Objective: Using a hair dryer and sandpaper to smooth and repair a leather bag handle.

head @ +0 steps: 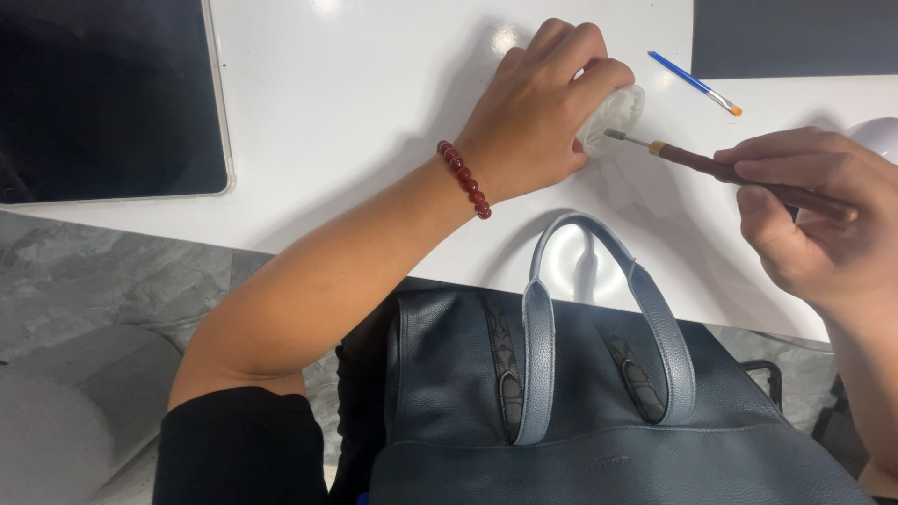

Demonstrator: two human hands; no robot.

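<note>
Brush (739,178) in the right hand (814,220) lies nearly level, its long axis running from the hand leftward and slightly up, dark wooden handle pinched between closed fingers and thumb, metal ferrule and tip reaching into the small white pot (617,114). The pot sits on the white table (355,103), left of the right hand and right at the left hand (543,108), which is the nearer one: its fingers curl over the pot's top and far side, clasping it in place, so much of the pot is hidden. A red bead bracelet (465,178) circles the left wrist. A second brush (697,84), blue-handled, lies loose beyond the pot, apart from both hands. A dark tablet (103,93) rests at the far left, and a dark blue leather bag (599,402) stands near the body, its handle (585,271) arching up below the pot
</note>
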